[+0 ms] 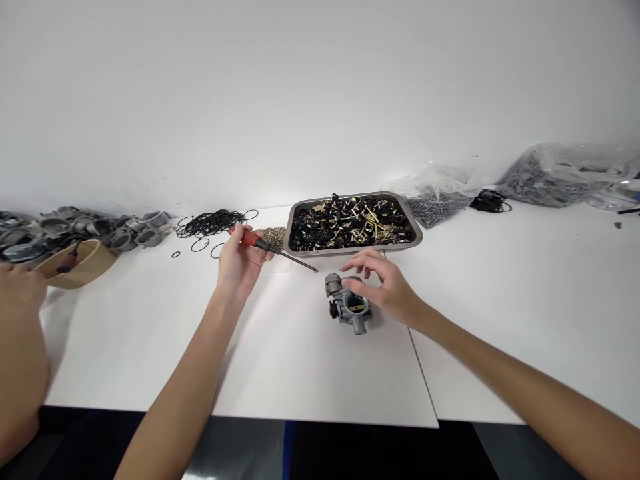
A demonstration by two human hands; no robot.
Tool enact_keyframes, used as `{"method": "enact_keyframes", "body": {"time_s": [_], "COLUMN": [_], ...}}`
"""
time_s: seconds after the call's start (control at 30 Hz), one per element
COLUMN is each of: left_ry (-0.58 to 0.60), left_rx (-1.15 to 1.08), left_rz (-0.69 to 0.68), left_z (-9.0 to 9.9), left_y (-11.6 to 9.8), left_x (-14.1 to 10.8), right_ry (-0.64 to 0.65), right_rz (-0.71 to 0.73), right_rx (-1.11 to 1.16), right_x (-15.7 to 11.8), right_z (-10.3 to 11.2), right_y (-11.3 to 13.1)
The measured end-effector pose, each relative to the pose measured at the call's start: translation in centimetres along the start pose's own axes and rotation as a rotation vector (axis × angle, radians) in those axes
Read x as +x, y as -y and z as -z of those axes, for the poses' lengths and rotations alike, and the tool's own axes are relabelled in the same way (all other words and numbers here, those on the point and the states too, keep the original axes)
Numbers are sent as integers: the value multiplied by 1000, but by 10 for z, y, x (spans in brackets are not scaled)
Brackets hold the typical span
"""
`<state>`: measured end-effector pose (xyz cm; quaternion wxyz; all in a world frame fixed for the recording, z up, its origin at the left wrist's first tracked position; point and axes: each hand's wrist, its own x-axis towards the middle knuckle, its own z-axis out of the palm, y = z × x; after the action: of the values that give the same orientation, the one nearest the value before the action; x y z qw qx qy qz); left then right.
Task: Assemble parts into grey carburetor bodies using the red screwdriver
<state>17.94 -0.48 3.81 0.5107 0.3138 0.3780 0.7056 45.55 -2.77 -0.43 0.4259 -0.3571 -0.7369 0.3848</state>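
My left hand (239, 263) is closed around the red handle of a screwdriver (253, 239). The screwdriver's dark shaft slants down to the right, its tip just above the white table and short of the carburetor. A grey metal carburetor (353, 307) sits on the table with its round bore facing me. At its upper right, my right hand (387, 283) hovers with thumb and fingers apart. Whether the fingertips touch the metal cannot be made out. Part of the carburetor's far side is hidden behind that hand.
Behind the carburetor stands a metal tray (420, 235) heaped with small black and brass-coloured parts. Brass pieces (275, 236) and black rubber rings (213, 223) lie left of it. Carburetor bodies (135, 230), a tan container (95, 263) and another person's hand (20, 290) are farther left. Plastic bags (545, 177) lie right.
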Motion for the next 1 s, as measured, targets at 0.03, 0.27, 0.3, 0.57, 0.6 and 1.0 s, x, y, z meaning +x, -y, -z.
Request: {"method": "enact_keyframes", "body": {"time_s": [0.03,0.27,0.3,0.57,0.6,1.0], "left_ry": [25,97,102,145,147,150], "left_rx": [-13,-48,-45,-43,-44,-39], "left_rz": [17,56,60,84,83,86], "left_z": [-5,-24,-25,-26,-26,-25], "left_y": [2,10,11,14,14,13], "left_x": [-4,-22,-23,-24,-24,-25], "right_ry": [5,25,27,27,27,16], "right_rz": [-14,-87,-89,-73,-79,-91], "right_rx": [3,78,83,115,117,131], "right_x": [0,1,1,2,2,1], "right_z": [-1,-1,-1,-2,-2,-3], "right_y": [0,-2,-2,2,2,5]}}
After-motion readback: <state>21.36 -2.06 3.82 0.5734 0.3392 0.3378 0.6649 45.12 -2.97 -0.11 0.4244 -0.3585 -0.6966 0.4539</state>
